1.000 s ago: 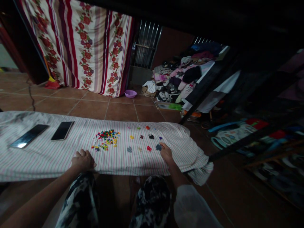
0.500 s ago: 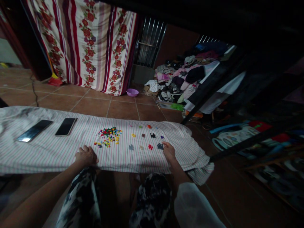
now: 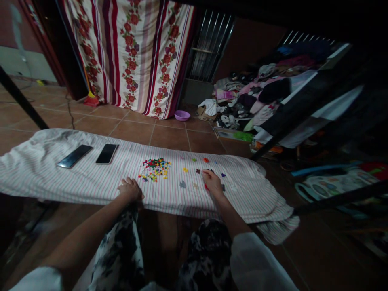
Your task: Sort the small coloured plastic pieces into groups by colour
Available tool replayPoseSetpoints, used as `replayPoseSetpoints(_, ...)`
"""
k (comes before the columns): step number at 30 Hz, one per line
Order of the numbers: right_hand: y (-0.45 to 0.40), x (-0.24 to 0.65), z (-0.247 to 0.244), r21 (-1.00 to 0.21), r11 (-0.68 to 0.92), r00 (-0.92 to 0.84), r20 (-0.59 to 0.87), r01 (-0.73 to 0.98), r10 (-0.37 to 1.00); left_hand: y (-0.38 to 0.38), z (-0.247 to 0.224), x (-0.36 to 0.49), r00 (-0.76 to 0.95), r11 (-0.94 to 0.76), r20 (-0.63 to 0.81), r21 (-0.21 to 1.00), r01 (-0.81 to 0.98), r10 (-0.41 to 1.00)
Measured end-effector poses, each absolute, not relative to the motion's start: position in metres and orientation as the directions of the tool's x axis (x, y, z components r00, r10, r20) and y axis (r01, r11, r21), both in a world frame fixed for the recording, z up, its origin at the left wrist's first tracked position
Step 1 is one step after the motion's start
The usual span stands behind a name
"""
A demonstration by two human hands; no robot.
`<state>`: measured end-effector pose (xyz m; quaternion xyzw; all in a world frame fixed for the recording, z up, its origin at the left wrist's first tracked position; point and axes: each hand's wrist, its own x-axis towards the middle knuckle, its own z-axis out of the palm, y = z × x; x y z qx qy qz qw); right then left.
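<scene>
1. Your right hand [image 3: 214, 184] is off the dark grey cluster [image 3: 223, 187], shifted left and away from you; fingertips now sit just right of the brown cluster [image 3: 198, 171].
2. It now covers most of the black cluster [image 3: 210, 171] and red cluster [image 3: 206, 187], both plain to see before.
3. Whitish bits [image 3: 234, 187] now show right of the dark grey cluster, where your hand was.
4. Your view swings left: a dark pole [image 3: 22, 97] comes in at left.
5. Your left sleeve [image 3: 36, 279] now shows bottom left.
</scene>
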<state>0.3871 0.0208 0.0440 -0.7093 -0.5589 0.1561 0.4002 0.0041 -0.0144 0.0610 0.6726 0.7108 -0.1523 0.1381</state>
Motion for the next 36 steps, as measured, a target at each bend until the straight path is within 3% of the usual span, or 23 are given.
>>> replayPoseSetpoints(4,0.032,0.327,0.041,-0.724,0.109,0.064,0.208,0.681,0.976,-0.012,0.061,0.007,-0.082,0.078,-0.439,-0.028,0.997,0.895)
replayPoseSetpoints(8,0.037,0.271,0.031,-0.663,0.307,-0.225,0.208,0.683,0.952,-0.013,0.062,0.006,-0.062,0.049,-0.428,-0.043,0.998,0.902)
replayPoseSetpoints(13,0.040,0.215,0.030,-0.550,0.400,-0.383,0.153,0.733,0.911,-0.014,0.063,0.006,-0.050,0.028,-0.415,-0.061,0.998,0.908)
replayPoseSetpoints(22,0.048,0.172,0.051,-0.311,0.269,-0.315,-0.107,0.911,0.943,-0.014,0.066,0.008,-0.051,-0.006,-0.425,-0.132,0.991,0.904)
replayPoseSetpoints(31,0.057,0.164,0.058,-0.266,0.185,-0.236,-0.173,0.946,0.956,-0.013,0.067,0.009,-0.047,-0.002,-0.424,-0.115,0.993,0.904)
replayPoseSetpoints(36,0.056,0.160,0.056,-0.278,0.180,-0.223,-0.129,0.943,0.966,-0.015,0.072,0.009,-0.034,-0.011,-0.431,-0.103,0.995,0.901)
